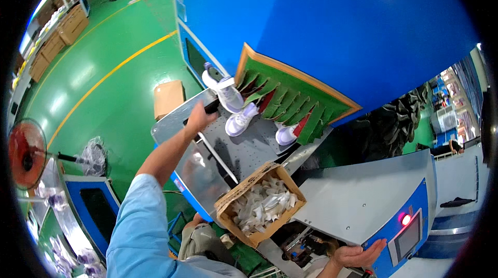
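Currently, two hands [201,118] [359,255] flank one cardboard box [249,182].

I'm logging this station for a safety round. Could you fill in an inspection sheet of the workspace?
Surface: grey metal table, dotted with small marks.
Job's things: white-and-lavender sneakers on it, at a green flap curtain.
Clutter: cardboard box of crumpled white pieces at the table's near side; brown carton beyond its left end.
Hands: left hand at a dark object, grip unclear; right hand open beside a control screen.
Cables: none clearly made out.
Surroundings: blue machine behind the curtain; lit red lamp by the screen; red fan far left; green floor.
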The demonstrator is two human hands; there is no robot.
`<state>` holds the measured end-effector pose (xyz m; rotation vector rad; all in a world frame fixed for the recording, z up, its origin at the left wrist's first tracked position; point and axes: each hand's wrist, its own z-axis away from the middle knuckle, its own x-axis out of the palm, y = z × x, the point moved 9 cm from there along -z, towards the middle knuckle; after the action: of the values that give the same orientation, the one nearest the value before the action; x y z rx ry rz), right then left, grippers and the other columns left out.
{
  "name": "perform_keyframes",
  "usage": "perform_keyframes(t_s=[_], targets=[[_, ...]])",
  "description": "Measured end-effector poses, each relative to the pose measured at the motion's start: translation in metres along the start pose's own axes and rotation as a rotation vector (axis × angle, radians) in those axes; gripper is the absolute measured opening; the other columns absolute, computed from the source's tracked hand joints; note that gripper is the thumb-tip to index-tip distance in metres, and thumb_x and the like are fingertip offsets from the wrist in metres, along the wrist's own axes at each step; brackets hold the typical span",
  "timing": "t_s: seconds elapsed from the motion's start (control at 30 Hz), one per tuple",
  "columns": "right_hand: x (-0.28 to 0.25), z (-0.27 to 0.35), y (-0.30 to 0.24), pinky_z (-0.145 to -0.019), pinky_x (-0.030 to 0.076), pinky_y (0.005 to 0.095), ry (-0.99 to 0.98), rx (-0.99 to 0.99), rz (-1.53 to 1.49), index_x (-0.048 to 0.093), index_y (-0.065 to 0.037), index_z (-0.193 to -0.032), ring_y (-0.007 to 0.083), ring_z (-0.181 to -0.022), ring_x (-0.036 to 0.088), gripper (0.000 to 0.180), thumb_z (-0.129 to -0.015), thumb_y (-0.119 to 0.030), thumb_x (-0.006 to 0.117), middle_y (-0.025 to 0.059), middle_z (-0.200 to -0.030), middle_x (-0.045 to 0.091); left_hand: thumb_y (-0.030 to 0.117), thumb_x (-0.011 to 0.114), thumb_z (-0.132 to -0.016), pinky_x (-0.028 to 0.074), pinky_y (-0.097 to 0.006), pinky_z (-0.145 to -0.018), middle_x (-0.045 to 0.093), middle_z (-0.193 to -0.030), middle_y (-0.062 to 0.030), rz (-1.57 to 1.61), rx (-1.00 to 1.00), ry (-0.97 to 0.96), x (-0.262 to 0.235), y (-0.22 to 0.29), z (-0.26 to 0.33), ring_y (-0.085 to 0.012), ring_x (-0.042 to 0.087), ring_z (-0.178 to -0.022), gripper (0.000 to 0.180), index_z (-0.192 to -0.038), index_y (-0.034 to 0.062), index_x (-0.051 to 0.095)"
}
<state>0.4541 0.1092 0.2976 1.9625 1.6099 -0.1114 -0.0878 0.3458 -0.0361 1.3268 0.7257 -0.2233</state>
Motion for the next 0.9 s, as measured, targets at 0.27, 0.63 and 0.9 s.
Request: perform_keyframes(t_s=[0.27, 0.63, 0.9], targets=[[0.009, 0.006, -0.016, -0.099, 0.045, 0.0482, 0.003, 0.034, 0.088, 0.049, 0.008, -0.131, 0.0397, -0.119, 0.053, 0.049, -0.103, -0.03, 0.035, 0.0279, -0.13, 0.053, 0.048, 0.093, -0.053, 0.039, -0.049, -0.106, 0.039, -0.141, -0.0285, 0.076, -0.48, 0.657, 0.068, -0.057, -0.087, -0.0416, 0.043, -0.129, 0.122, -0.143, -0.0051, 0.029], [0.007, 0.013, 0.011, -0.108, 0.027, 0.056, -0.184, 0.193, -0.151, 0.041, 0.008, -0.136, 0.0436, -0.132, 0.039, 0.057, -0.103, -0.038, 0.034, 0.0285, -0.14, 0.044, 0.019, 0.066, -0.079, 0.049, -0.032, -0.07, 0.06, -0.084, -0.006, 1.096, -0.386, -0.094, 0.022, -0.042, 0.03, -0.0169, 0.059, -0.08, 0.017, -0.089, 0.0062, 0.061], [-0.005, 0.07, -0.135, -0.109, 0.036, 0.0461, -0.38, 1.1, -1.803, 0.037, 0.004, -0.143, 0.033, -0.131, 0.045, 0.075, -0.084, -0.032, 0.067, 0.0216, -0.142, 0.044, 0.011, 0.084, -0.066, 0.044, -0.039, -0.103, 0.056, -0.129, -0.0085, 0.865, -0.322, -0.947, 0.056, 0.145, 0.341, -0.0227, 0.056, -0.118, 0.091, -0.143, 0.0017, 0.037]])
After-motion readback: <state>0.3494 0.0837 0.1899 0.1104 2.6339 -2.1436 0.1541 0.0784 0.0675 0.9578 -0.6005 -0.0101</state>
